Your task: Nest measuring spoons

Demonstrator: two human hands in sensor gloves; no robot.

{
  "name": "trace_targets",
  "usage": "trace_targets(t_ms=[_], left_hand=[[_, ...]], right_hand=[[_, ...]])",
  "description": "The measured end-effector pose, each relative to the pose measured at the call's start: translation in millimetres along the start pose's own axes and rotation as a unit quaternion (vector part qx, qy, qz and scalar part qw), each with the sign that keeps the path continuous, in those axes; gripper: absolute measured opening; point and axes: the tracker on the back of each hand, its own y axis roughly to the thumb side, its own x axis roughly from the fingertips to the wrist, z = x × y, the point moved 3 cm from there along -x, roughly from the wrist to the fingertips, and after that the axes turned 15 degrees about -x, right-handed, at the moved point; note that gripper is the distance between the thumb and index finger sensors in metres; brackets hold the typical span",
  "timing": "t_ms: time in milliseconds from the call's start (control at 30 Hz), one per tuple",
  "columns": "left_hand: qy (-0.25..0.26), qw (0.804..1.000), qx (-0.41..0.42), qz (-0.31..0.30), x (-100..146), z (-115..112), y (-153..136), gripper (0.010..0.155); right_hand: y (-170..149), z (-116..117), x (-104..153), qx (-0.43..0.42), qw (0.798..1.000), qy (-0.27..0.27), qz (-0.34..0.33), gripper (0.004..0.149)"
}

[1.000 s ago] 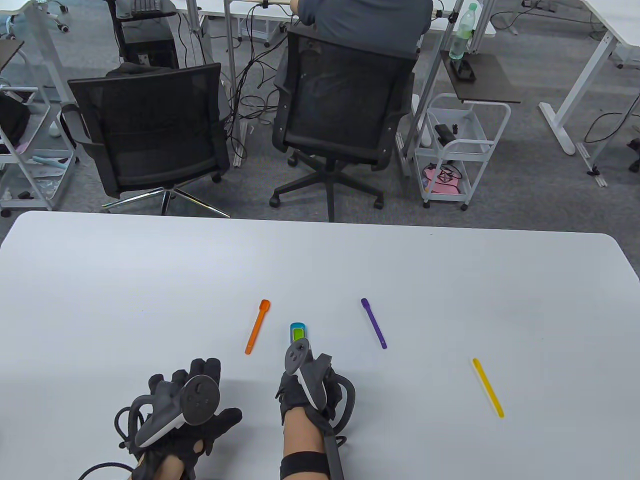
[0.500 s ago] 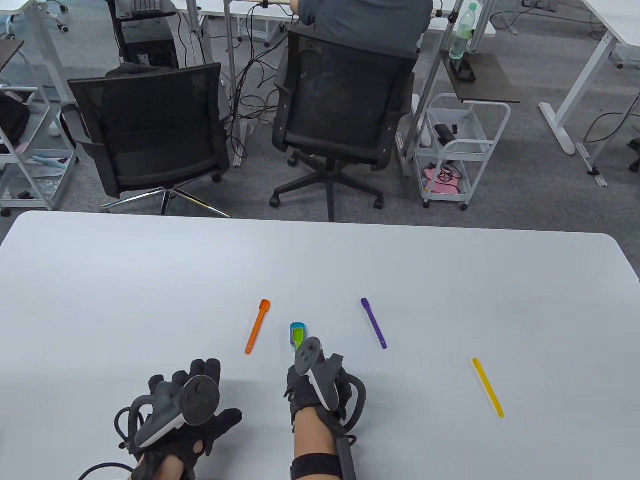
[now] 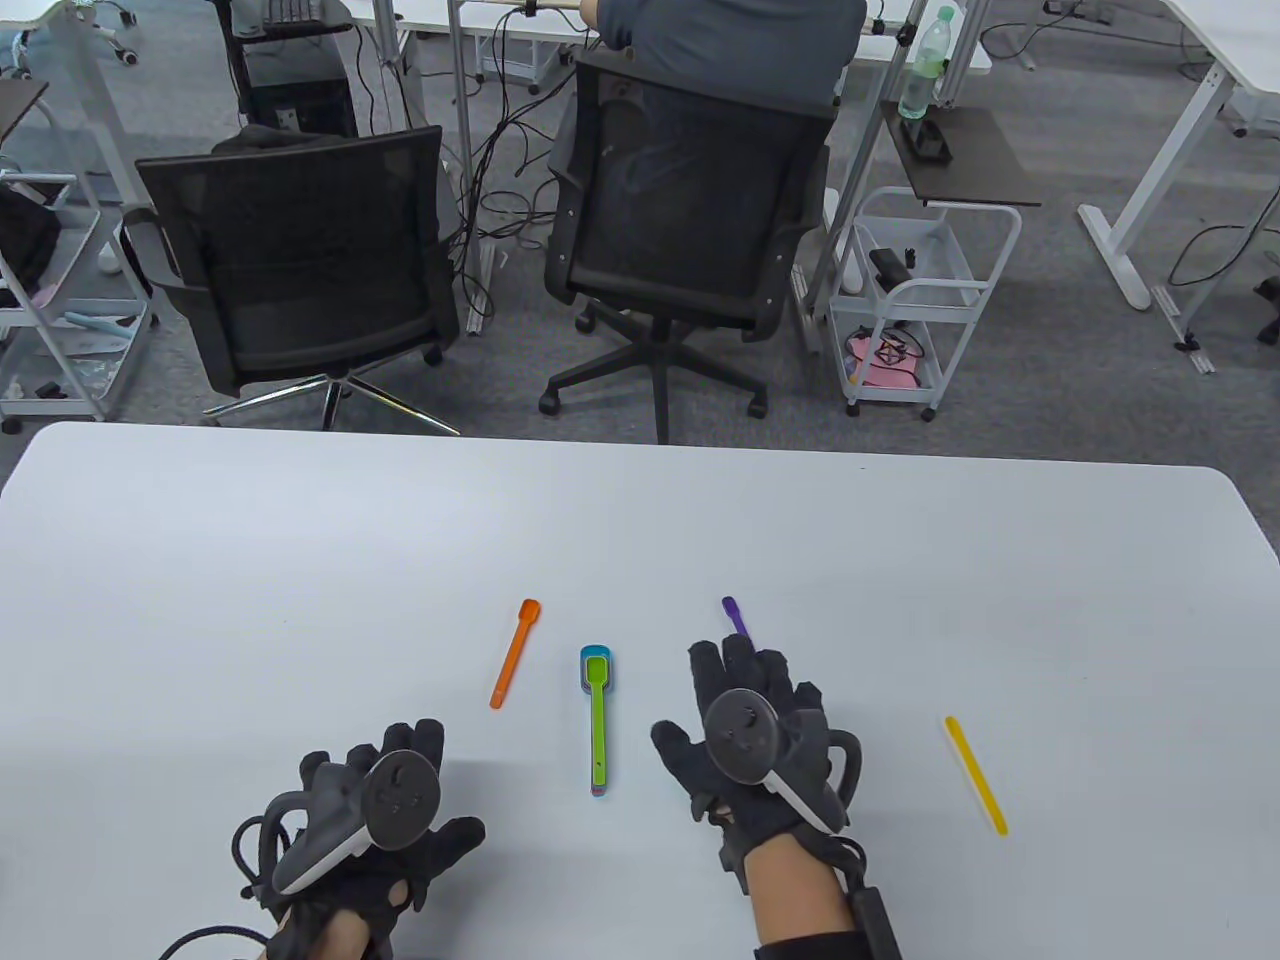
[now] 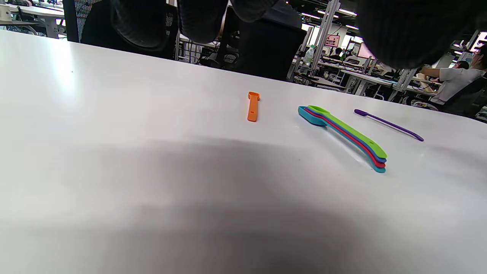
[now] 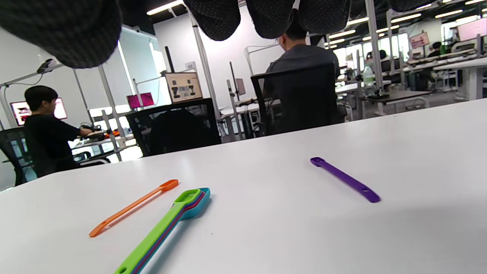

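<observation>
Right hand has moved off the nested spoon stack and now sits to its right, fingers spread and fairly straight, palm down, holding nothing. It hangs over the worktop and covers most of the purple spoon in the table view; only the purple bowl end shows past the fingertips. Right wrist view shows the full purple spoon lying flat below the fingers, apart from them. Left hand unchanged at near left, resting on the worktop, fingers loosely bent, nothing in it.

Stack now fully uncovered between the two hands: green spoon on top, then blue-purple, red, teal at the bottom, handles aligned and pointing toward the person, bowls nested at the far end. It lies flat on the worktop, touching neither hand.

Yellow spoon lies alone well to the right, slanted. Orange spoon lies just left of the stack, slanted, bowl at far end, apart from the stack.

Beyond the far edge of the worktop: two black mesh office chairs, a person seated in the right one, a white wire cart.
</observation>
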Motion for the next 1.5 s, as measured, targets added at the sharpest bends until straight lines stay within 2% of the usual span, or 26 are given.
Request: trace_targets(t_ms=[133,333,467,667,800,867,1067,1267,1500], left_hand=[[0.024,1.000,0.015,0.012,-0.3,3.3,-5.8,0.105],[0.035,0.999,0.024,0.034,-1.7,1.0,-14.8,0.104],[0.037,0.998,0.009,0.045,-5.9,-3.2,-11.3,0.104],[0.045,0.998,0.001,0.052,-19.9,-11.7,0.6,0.103],[0.067,0.994,0.008,0.081,-42.6,-2.7,3.6,0.096],[0.040,0.995,0.010,0.094,-58.6,1.5,5.0,0.094],[0.005,0.991,-0.026,0.133,-110.9,11.9,9.2,0.084],[-0.030,0.986,-0.056,0.155,-151.0,-2.7,19.4,0.081],[-0.046,0.981,-0.072,0.176,-178.5,-17.5,24.2,0.081]], right_hand=[[-34.2,-11.9,14.4,-0.008,1.000,0.013,-0.005,0.094],[-80.9,-16.4,31.1,0.001,0.999,0.034,-0.015,0.097],[-104.5,-11.4,38.2,-0.003,0.999,0.039,-0.020,0.097],[-122.8,-1.6,39.9,-0.050,0.998,0.033,-0.012,0.097],[-122.9,-2.7,39.4,-0.049,0.998,0.026,-0.019,0.097],[-123.2,-0.8,38.3,-0.059,0.998,0.027,-0.020,0.096],[-117.7,5.5,36.5,-0.059,0.997,0.038,-0.026,0.096],[-115.3,6.9,37.4,-0.063,0.996,0.043,-0.035,0.096],[-120.4,4.9,35.7,-0.073,0.996,0.040,-0.028,0.096]])
